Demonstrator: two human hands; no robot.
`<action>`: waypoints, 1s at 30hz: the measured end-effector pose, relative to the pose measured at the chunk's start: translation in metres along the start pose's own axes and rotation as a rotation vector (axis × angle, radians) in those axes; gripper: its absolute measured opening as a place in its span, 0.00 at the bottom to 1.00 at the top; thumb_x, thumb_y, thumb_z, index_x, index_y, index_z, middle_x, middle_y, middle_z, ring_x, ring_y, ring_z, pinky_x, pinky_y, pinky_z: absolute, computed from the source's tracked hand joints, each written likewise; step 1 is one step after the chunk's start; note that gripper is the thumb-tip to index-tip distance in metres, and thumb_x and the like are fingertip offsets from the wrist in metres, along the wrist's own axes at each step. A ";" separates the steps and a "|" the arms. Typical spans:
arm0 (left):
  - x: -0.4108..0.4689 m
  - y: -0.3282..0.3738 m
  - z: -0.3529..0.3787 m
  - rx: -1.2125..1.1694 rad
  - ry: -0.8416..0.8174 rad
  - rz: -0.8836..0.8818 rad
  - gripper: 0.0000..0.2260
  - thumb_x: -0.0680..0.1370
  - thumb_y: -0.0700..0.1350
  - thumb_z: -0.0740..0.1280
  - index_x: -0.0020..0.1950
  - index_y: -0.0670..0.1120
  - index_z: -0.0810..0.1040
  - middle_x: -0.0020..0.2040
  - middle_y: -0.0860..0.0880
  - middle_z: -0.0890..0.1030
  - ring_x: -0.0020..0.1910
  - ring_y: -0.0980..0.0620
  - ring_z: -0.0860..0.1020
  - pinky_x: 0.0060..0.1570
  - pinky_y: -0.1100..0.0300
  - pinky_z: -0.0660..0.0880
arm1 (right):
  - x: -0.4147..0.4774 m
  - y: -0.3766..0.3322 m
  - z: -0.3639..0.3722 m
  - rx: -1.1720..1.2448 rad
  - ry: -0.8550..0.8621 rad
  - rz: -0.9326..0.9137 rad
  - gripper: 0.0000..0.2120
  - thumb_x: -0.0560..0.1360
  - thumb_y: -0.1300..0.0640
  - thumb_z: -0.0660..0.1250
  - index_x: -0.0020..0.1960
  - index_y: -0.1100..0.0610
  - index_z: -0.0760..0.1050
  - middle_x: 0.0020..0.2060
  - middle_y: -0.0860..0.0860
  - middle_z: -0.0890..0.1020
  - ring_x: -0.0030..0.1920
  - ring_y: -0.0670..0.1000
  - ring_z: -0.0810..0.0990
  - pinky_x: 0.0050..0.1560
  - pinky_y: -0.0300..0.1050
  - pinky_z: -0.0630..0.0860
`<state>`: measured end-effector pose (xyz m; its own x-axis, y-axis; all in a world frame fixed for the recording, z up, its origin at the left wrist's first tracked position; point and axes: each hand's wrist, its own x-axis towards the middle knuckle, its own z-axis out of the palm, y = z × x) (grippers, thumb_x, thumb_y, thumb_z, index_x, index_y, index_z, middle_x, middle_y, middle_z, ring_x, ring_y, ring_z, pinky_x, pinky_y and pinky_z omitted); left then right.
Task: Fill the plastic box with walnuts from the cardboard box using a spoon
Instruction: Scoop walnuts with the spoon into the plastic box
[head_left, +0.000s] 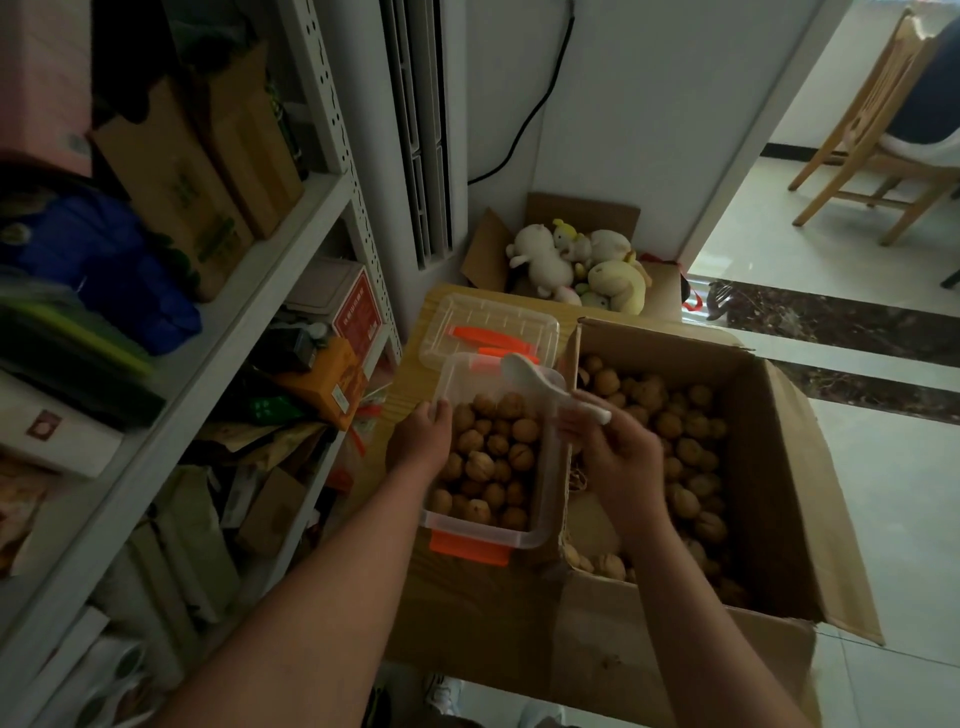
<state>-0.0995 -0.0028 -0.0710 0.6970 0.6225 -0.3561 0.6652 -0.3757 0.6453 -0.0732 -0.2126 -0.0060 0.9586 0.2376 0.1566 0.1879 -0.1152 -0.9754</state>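
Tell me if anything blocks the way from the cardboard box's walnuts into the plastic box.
Nothing visible. The plastic box sits open beside the cardboard box, lid behind it; the left hand holds only its left rim, the right hand holds the spoon.

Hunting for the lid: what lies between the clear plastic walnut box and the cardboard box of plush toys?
Head view: a clear plastic lid with orange latches lies between the clear plastic box and the toy-filled cardboard box.

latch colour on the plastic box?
Orange latch on the clear plastic box; head view, at its near end.
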 end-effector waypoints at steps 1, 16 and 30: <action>0.000 0.000 0.000 0.000 0.000 -0.003 0.24 0.81 0.58 0.50 0.64 0.44 0.74 0.61 0.42 0.77 0.58 0.42 0.75 0.52 0.53 0.71 | 0.002 -0.001 -0.007 0.029 0.064 -0.032 0.10 0.77 0.55 0.65 0.55 0.57 0.79 0.45 0.53 0.84 0.46 0.54 0.84 0.46 0.53 0.82; 0.000 0.001 0.002 0.036 0.018 -0.003 0.24 0.82 0.57 0.50 0.66 0.43 0.73 0.62 0.42 0.76 0.60 0.42 0.74 0.53 0.54 0.68 | -0.017 0.039 -0.086 -0.408 0.046 0.217 0.07 0.77 0.66 0.62 0.46 0.56 0.75 0.34 0.51 0.77 0.31 0.48 0.72 0.30 0.38 0.68; 0.000 0.002 0.002 0.058 0.023 -0.007 0.24 0.82 0.58 0.49 0.68 0.44 0.72 0.64 0.42 0.75 0.62 0.42 0.73 0.54 0.54 0.68 | -0.012 0.047 -0.096 -0.406 0.142 0.552 0.09 0.80 0.59 0.60 0.48 0.63 0.74 0.37 0.57 0.75 0.33 0.52 0.72 0.31 0.43 0.67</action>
<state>-0.0979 -0.0049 -0.0711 0.6865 0.6406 -0.3440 0.6847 -0.4103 0.6024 -0.0552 -0.3135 -0.0384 0.9502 -0.0847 -0.2998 -0.2966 -0.5404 -0.7874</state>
